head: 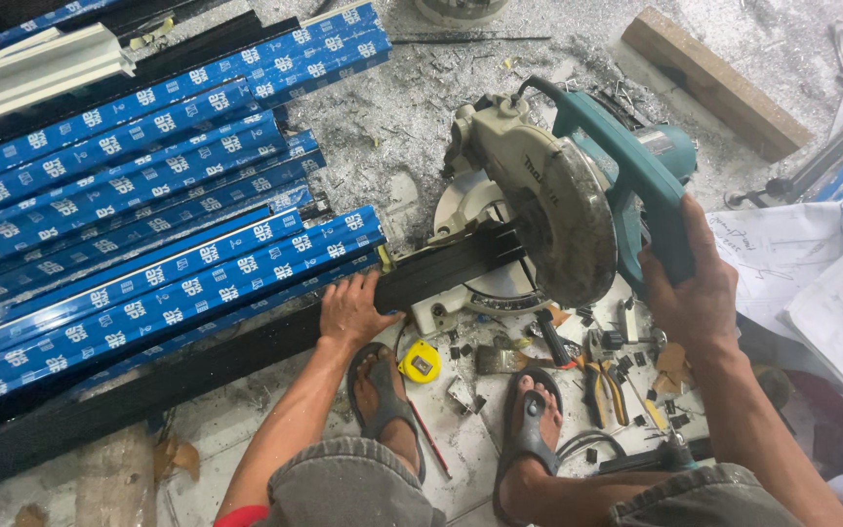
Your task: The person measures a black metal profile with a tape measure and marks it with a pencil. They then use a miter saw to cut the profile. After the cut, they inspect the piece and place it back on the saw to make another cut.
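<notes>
At far left, a stack of long aluminium profiles in blue film is laid on the floor, long axes running lower-left to upper-right. A cream profile is seen at top left.

In front of the stack, a black profile is laid along the same diagonal: its low end is toward the lower left, its upper-right end is fed under the saw blade guard. It is pressed down by the left hand, palm flat on top, fingers spread over the near edge, w/ the blue-film bundle just beside the knuckles.

Below that hand, a yellow tape measure is seen between the two sandalled feet.

At centre, a mitre saw is set on the floor amid metal swarf; its round turntable base is partly hidden by the dusty grey guard. Offcuts and pliers w/ yellow-orange grips are scattered in front of the base.

The teal saw handle is gripped by the right hand, fingers clenched round it, approx. above the small offcuts.

At upper right a wooden block is seen; at far right, white paper sheets are spread.
</notes>
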